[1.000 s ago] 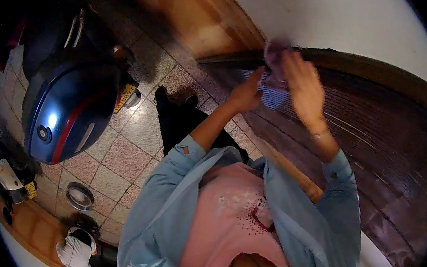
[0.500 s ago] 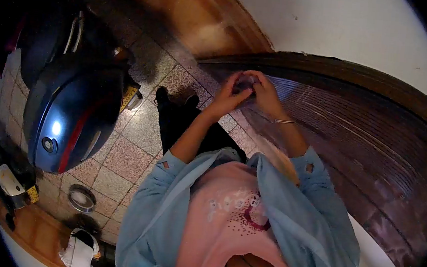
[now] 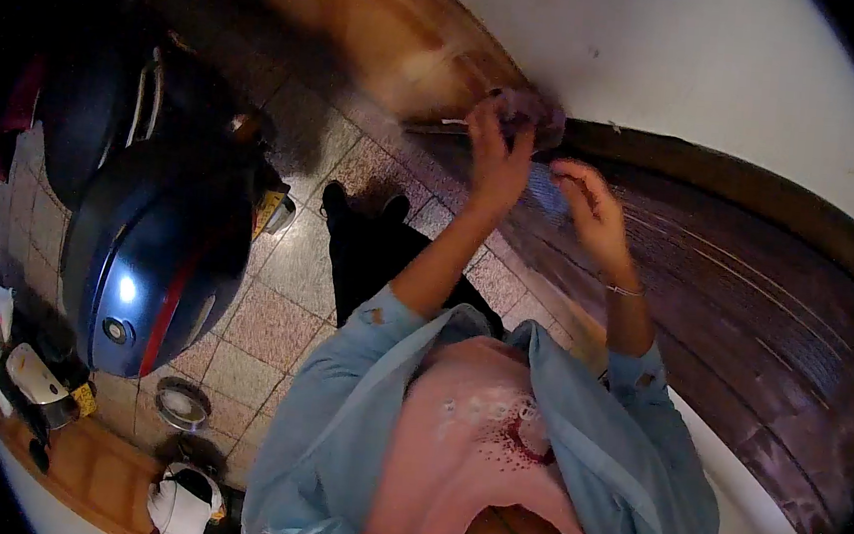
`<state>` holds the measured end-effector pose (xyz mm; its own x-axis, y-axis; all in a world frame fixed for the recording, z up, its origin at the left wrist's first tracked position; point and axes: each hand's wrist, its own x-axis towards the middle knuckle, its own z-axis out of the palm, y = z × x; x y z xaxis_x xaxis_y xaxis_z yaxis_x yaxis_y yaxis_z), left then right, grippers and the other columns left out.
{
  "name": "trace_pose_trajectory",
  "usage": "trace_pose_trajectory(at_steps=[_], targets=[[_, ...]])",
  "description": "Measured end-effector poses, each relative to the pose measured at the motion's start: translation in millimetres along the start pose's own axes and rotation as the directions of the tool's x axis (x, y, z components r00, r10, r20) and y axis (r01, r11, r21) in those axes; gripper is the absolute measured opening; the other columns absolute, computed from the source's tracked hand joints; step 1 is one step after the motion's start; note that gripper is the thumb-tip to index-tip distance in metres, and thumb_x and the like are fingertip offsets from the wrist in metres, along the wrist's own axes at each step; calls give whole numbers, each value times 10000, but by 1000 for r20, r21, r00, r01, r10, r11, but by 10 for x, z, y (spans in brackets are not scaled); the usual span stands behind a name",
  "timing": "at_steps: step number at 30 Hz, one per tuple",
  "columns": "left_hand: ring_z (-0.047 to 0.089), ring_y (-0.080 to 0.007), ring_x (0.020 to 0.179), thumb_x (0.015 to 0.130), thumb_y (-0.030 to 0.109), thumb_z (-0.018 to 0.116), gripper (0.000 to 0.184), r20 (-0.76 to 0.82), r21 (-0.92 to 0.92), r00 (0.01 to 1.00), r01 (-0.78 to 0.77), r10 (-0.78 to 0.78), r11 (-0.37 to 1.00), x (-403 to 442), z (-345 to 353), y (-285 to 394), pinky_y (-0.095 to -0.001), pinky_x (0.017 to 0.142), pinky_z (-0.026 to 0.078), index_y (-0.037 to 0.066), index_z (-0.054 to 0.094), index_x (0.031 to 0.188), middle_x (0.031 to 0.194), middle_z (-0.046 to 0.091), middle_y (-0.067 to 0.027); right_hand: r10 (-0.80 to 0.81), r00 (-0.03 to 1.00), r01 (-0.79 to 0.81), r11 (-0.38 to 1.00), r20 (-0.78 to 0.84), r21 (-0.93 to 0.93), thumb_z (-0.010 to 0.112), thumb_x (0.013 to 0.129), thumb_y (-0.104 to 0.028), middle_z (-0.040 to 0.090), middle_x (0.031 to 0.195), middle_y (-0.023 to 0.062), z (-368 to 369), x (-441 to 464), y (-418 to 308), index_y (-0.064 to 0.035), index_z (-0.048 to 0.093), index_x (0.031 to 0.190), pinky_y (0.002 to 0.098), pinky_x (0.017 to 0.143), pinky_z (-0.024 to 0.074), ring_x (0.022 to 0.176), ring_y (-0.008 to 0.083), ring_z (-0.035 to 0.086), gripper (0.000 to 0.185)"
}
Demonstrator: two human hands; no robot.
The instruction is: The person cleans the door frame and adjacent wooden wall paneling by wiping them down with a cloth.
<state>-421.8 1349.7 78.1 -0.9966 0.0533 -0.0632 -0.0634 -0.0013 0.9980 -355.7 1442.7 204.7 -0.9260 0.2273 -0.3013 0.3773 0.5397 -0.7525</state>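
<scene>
My left hand [image 3: 498, 172] is raised with its fingers around a crumpled purplish cloth [image 3: 534, 115], held against the wooden trim below the white wall. The cloth's exact kind is hard to make out. Lower and to the right, my right hand [image 3: 596, 220] is off the cloth, its fingers loosely bent and apart with nothing seen in them. A thin bracelet [image 3: 626, 291] circles my right wrist. Behind both hands runs a dark, ribbed, brownish-purple panel [image 3: 707, 279] with a dark wooden edge [image 3: 754, 187].
To the left stands a scooter with a dark blue top box [image 3: 161, 266]. A round metal dish [image 3: 181, 404] lies on the tiled floor [image 3: 263, 314]. A second vehicle part with a yellow plate [image 3: 84, 400] and a white helmet-like object [image 3: 182, 509] are at lower left.
Both hands were together around the purplish thing. My left hand has carried it up to the trim; my right hand has come away, down and to the right.
</scene>
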Motion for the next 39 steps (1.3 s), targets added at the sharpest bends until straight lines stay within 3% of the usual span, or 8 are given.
trace_pose_trajectory(at_steps=[2,6,11,13,16,25,32,39], targets=[[459,-334,1123,887,169,530,392,-12,421,968,-221,249,880,26,655,-672,-413,975,351,-24,429,1212,1179,470,-234,-16,1000,16,1000,-21,-7,521,942,-120,612,1138,72,1,-15,13,-60,588,1135,281,884,438,1029,155,568,213],[394,-358,1200,930,199,439,399,280,-784,831,487,-480,384,288,526,202,-410,1034,292,-59,400,1232,1244,443,-249,-2,999,3,999,-39,33,510,950,-122,605,1182,81,-28,6,-11,-43,588,1133,281,911,427,1063,156,559,215],[477,-294,1125,961,230,368,448,-422,60,896,180,-138,982,1285,238,-231,-395,1006,348,-13,354,1338,1214,512,-142,-39,999,41,998,-38,52,491,955,-102,601,1201,89,-49,52,-104,-43,590,1127,280,931,417,1086,158,553,207],[379,-346,1246,973,314,365,446,-275,-84,645,723,-713,686,2925,819,-2499,-395,1060,279,-4,398,1283,1367,409,-169,-41,998,44,998,-49,52,487,956,-97,601,1203,93,-40,39,-93,-40,590,1124,279,935,414,1088,159,553,205],[506,-251,1081,973,286,362,355,47,-734,840,396,-541,552,1778,-453,-88,-388,969,378,47,488,1202,1192,530,-112,-69,995,73,996,-68,50,484,957,-99,603,1198,94,-36,15,-107,-45,595,1117,278,928,418,1079,154,556,202],[454,-377,1144,803,81,593,472,149,16,926,-352,346,936,-220,-110,131,-416,997,347,24,437,1246,1269,443,-198,11,995,-12,1000,-99,-18,513,947,-128,649,1087,70,-129,-143,-213,-50,627,1067,255,869,436,992,129,580,183],[487,-389,1075,741,52,570,415,77,54,978,191,-195,980,-157,83,-275,-415,923,403,41,524,1153,1140,472,-199,-24,981,13,998,-193,-56,513,945,-112,658,982,33,-214,-200,-183,-33,639,1038,224,786,436,880,86,564,175],[557,-351,925,710,95,604,492,278,-52,847,-458,454,887,26,-162,1285,-395,812,488,176,565,1194,1074,512,-155,59,969,-38,995,-239,92,517,946,-108,657,961,40,-248,-367,73,-19,642,1036,225,776,436,870,85,558,179]])
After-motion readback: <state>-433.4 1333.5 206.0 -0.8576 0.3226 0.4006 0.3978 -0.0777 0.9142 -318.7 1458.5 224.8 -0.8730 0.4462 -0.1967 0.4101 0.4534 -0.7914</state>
